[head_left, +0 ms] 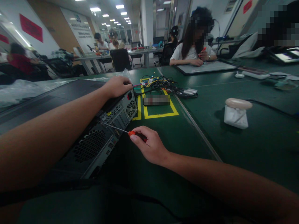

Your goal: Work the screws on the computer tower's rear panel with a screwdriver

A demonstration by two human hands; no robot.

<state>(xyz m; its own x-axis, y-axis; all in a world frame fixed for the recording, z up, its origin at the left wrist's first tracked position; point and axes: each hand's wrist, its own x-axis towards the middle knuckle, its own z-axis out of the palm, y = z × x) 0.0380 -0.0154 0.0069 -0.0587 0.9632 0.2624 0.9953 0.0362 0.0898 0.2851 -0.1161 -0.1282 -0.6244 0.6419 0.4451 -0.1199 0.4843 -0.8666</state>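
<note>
A black computer case (91, 146) lies on the green table at the left, its metal back panel with fan grille and ports turned toward the right. My left hand (118, 87) rests on the top edge of the case near the far corner, fingers bent over the edge; what its fingertips touch is hidden. My right hand (149, 144) is wrapped round the red and black handle of a screwdriver (132, 133). The thin shaft points left, and its tip meets the back panel near the middle of the case.
Beyond the case lie tangled cables (163, 83) and a blurred box (156, 100) within yellow tape (161, 116). A white stand with a pinkish top (235, 116) is at the right. Across the table sits a person (193, 40) by a flat board (207, 67).
</note>
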